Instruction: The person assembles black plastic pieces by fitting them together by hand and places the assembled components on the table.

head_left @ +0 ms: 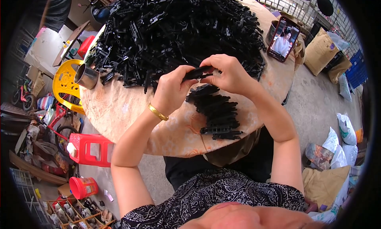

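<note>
1. Plainly, two hands: left hand (170, 88) and right hand (229, 73) pinch opposite ends of a black plastic piece (197, 73).
2. It's above the table (115, 112), long axis running left to right, slightly raised rightward.
3. One big heap (170, 30), uncountable; one smaller stack (218, 112); one phone (283, 39).

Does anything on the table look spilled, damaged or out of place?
Nothing looks clearly spilled or damaged. The rectangular dark phone showing a lit picture, right of the heap of slender black plastic-looking parts, seems odd beside handwork.
</note>
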